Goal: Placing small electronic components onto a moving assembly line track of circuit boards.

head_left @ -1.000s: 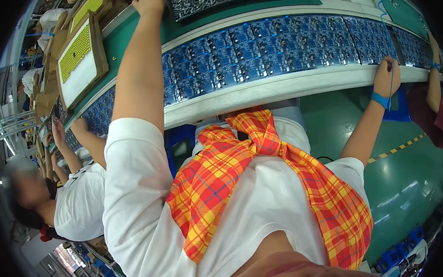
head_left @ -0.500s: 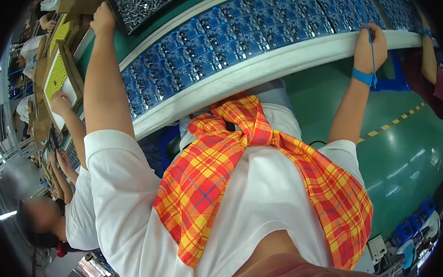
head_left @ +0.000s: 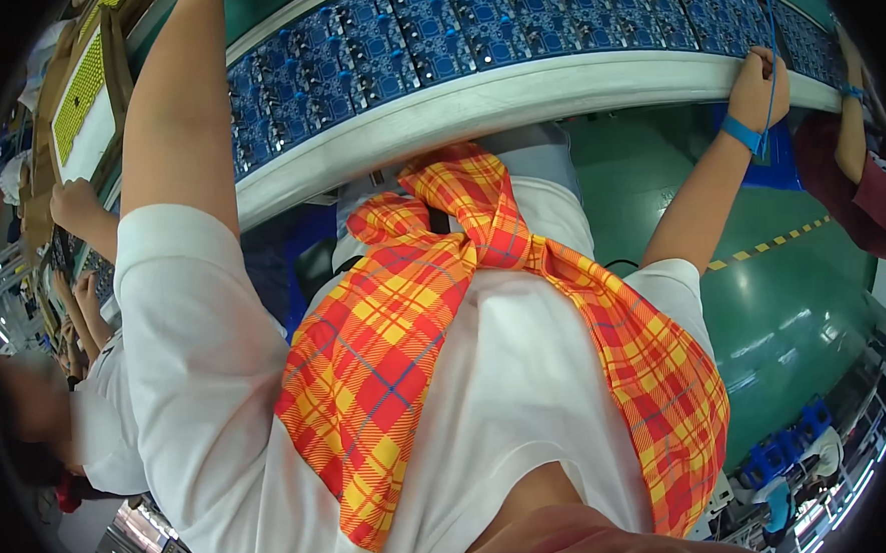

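Observation:
A long row of blue circuit boards (head_left: 510,23) lies on a belt behind a white rim (head_left: 474,105). My right hand (head_left: 758,80) rests on that rim with its fingers curled, a blue wrist strap (head_left: 741,133) and a thin blue cord on it. My left arm (head_left: 178,100) reaches up across the boards and leaves the picture at the top, so my left hand is hidden. Below are my white shirt and an orange plaid cloth (head_left: 435,307) tied across my chest.
A person in white (head_left: 100,415) works at my left, a hand (head_left: 73,201) at the belt. Another person's red-sleeved arm (head_left: 857,145) reaches in at the right. A cardboard box with a yellow-green sheet (head_left: 78,95) stands far left. Green floor (head_left: 794,288) lies below.
The belt and boards have slid up in the picture as the view tipped down. My left hand, seen at the top before, is now out of view. My right hand stays on the rim.

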`<state>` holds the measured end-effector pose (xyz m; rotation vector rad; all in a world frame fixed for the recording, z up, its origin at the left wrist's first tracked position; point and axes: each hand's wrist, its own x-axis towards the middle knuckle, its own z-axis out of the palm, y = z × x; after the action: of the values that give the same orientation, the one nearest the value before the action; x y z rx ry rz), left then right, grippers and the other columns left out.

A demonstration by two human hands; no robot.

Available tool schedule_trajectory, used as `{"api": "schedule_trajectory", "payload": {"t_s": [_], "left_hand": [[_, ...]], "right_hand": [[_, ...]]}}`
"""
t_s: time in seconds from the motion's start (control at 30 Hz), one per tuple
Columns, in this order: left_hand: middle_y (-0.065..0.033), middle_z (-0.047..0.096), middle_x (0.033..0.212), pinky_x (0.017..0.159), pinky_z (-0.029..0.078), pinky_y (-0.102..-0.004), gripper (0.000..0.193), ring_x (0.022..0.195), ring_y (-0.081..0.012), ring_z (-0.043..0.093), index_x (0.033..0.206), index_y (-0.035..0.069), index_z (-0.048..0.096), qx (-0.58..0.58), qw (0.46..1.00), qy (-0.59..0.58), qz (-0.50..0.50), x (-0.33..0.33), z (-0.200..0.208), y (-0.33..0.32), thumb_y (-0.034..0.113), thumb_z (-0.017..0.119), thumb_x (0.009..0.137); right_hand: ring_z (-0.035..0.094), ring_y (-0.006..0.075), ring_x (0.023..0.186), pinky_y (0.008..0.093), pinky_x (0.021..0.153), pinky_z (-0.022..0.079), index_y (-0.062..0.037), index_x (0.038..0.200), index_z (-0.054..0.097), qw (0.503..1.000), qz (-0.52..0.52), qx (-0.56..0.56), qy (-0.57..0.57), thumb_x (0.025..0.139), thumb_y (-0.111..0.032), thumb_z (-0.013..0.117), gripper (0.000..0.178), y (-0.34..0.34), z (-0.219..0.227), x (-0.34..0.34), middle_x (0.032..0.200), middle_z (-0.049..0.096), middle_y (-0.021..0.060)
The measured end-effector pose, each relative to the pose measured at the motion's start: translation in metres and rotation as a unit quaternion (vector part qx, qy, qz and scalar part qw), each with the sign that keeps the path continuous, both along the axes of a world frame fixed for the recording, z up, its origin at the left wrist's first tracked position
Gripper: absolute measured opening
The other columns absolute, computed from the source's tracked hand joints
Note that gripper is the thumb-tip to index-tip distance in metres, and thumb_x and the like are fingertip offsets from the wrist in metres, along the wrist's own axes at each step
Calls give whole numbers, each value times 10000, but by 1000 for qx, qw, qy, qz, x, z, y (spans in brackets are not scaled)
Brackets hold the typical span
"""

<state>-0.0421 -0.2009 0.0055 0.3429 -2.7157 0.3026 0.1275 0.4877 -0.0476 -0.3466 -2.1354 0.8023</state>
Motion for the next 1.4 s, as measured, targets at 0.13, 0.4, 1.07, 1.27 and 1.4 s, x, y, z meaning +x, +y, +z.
{"api": "schedule_trajectory", "payload": {"t_s": [0.13, 0.4, 1.07, 1.27, 1.4], "left_hand": [[-140, 664, 1261, 965, 463, -601, 272, 1223, -362, 611, 1197, 122, 574, 8, 1000, -9, -2, -6, -7, 4, 273, 427, 1025], [-149, 638, 1322, 967, 456, -638, 314, 1252, -382, 599, 1255, 153, 546, -27, 998, -35, -35, -40, -26, -30, 317, 393, 1036], [-175, 586, 1405, 1072, 445, -558, 430, 1331, -425, 522, 1409, 158, 508, -14, 996, 23, -88, -25, -23, -44, 369, 442, 1040], [-198, 671, 1261, 1029, 485, -442, 366, 1247, -378, 604, 1333, 96, 616, 48, 972, 13, -229, -13, 42, -71, 229, 576, 994], [-190, 678, 1139, 915, 521, -487, 290, 1108, -362, 656, 1178, 53, 660, 193, 928, 100, -303, 18, 39, 84, 231, 618, 952]], "right_hand": [[697, 214, 811, 361, 752, 541, -103, 963, 781, 1000, -7, 28, -5, 878, -263, 661, 217, 7, -4, -2, 858, 739, 73], [693, 204, 814, 350, 751, 535, -107, 970, 778, 995, -15, 98, 12, 887, -270, 673, 211, 20, -13, -7, 866, 743, 68], [637, 406, 848, 455, 762, 502, -21, 937, 670, 998, -15, 20, 58, 860, -158, 586, 178, -25, 10, 4, 865, 661, 221], [673, 145, 894, 285, 825, 523, -39, 974, 752, 959, 142, -213, 120, 925, -139, 703, 122, -19, 12, -5, 932, 736, 35], [648, 157, 976, 302, 896, 507, -14, 998, 728, 958, 198, -191, 84, 951, -59, 622, 124, -42, 44, 20, 1009, 710, 61]]}}
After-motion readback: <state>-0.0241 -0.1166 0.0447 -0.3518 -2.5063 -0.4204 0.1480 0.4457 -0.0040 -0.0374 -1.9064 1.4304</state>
